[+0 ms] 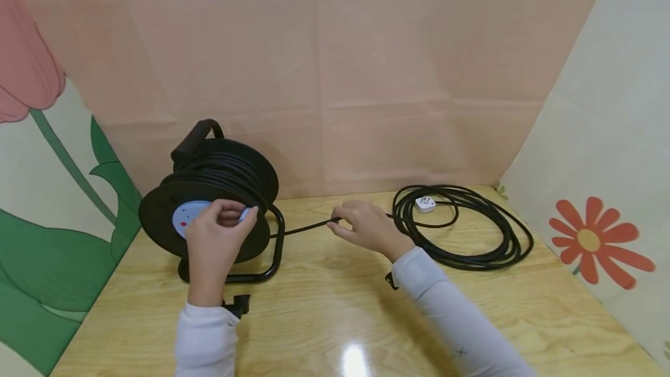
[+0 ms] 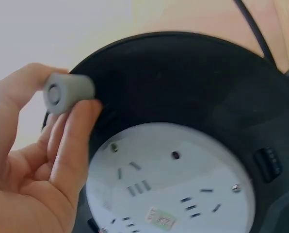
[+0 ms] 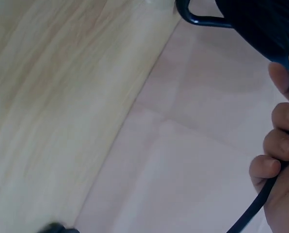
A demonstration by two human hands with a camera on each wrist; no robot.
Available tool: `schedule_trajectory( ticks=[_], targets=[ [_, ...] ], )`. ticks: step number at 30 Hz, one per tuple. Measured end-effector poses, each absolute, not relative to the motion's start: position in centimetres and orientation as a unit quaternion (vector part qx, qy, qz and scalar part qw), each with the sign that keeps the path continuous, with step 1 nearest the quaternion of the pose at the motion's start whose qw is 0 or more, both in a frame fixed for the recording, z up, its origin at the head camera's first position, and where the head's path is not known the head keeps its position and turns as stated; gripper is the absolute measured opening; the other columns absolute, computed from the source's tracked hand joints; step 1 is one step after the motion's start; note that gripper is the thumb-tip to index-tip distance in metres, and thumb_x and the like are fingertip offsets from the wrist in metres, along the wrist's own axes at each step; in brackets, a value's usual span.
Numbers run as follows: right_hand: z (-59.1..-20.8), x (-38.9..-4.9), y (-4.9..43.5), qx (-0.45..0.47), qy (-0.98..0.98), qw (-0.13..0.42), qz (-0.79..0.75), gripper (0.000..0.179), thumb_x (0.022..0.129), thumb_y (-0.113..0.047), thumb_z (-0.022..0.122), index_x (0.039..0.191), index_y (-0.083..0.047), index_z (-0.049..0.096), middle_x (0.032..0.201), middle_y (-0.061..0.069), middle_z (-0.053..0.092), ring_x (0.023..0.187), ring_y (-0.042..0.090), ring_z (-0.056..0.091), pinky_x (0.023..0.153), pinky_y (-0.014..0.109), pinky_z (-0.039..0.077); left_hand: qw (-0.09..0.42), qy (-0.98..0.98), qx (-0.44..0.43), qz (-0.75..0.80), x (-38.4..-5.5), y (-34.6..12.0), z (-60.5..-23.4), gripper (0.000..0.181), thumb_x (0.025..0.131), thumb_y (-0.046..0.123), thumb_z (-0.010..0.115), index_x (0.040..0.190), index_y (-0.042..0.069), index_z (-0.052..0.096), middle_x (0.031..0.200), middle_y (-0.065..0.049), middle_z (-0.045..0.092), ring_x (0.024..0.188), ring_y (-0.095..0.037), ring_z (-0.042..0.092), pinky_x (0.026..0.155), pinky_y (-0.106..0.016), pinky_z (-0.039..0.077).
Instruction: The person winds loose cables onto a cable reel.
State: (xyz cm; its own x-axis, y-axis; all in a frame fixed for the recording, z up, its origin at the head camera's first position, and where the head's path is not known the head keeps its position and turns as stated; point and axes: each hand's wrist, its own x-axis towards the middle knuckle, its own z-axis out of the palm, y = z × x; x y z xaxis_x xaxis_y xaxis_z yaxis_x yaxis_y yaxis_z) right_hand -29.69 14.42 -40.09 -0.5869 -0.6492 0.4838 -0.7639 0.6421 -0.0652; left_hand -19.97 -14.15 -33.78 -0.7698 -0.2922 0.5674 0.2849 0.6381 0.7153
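Observation:
A black cable reel (image 1: 225, 173) stands on the left of the table, with a round socket panel (image 2: 168, 179) on its near face. My left hand (image 1: 220, 243) pinches the reel's small grey-blue crank knob (image 2: 69, 92) between thumb and fingers, at the right of the panel. From the reel's lower right a black cable (image 1: 306, 228) runs to my right hand (image 1: 370, 227). That hand's fingers curl round the cable (image 3: 256, 206), as the right wrist view shows. Beyond the hand the cable joins a loose coil (image 1: 502, 231) lying on the table.
A white plug (image 1: 425, 204) lies inside the coil at the back right. The reel's tubular stand (image 1: 277, 249) rests on the wooden table (image 1: 314, 319). A pinkish sheet (image 1: 366, 74) hangs behind, and flower-printed panels (image 1: 602, 132) flank the table.

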Motion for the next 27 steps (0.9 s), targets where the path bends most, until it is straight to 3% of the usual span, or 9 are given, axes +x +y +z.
schedule_trajectory(
  ticks=[6,12,18,27],
  targets=[
    [-41.1,-29.5,13.1,0.373,-0.898,0.195,0.125,0.023,0.092,-0.049,0.051,0.091,-0.031,0.065,0.082,-0.015,0.068,0.059,-0.002,0.051,0.045,0.024,0.044,0.274,-0.89,0.015,-0.364,-19.4,-14.1,-33.7,0.034,0.078,0.049,0.07,0.081,0.015,0.068,0.072,0.0,0.07,0.06,-0.007,0.059,0.053,-0.034,0.055],
    [-41.3,-29.2,11.9,0.366,-0.909,0.148,0.133,0.023,0.092,-0.049,0.051,0.091,-0.032,0.066,0.057,-0.017,0.057,0.044,-0.001,0.041,0.04,0.024,0.039,0.195,-0.924,0.005,-0.328,-19.5,-14.3,-33.8,0.038,0.079,0.05,0.068,0.076,0.012,0.068,0.066,-0.002,0.067,0.054,-0.012,0.054,0.048,-0.032,0.048],
    [-41.7,-29.0,11.1,0.372,-0.909,0.115,0.147,0.021,0.093,-0.039,0.049,0.096,-0.028,0.067,0.078,-0.016,0.066,0.055,-0.004,0.047,0.051,0.023,0.047,0.113,-0.934,-0.005,-0.338,-19.7,-14.7,-33.9,0.043,0.081,0.052,0.064,0.078,0.009,0.07,0.059,0.003,0.066,0.053,-0.01,0.054,0.049,-0.03,0.045],
    [-42.1,-28.7,9.9,0.384,-0.906,0.097,0.146,0.024,0.097,-0.038,0.046,0.102,-0.025,0.066,0.085,-0.013,0.068,0.063,-0.004,0.052,0.057,0.026,0.051,0.041,-0.938,-0.013,-0.344,-20.0,-15.2,-34.4,0.039,0.084,0.047,0.064,0.077,0.01,0.072,0.06,0.0,0.068,0.058,-0.014,0.058,0.052,-0.031,0.046]
  ],
)
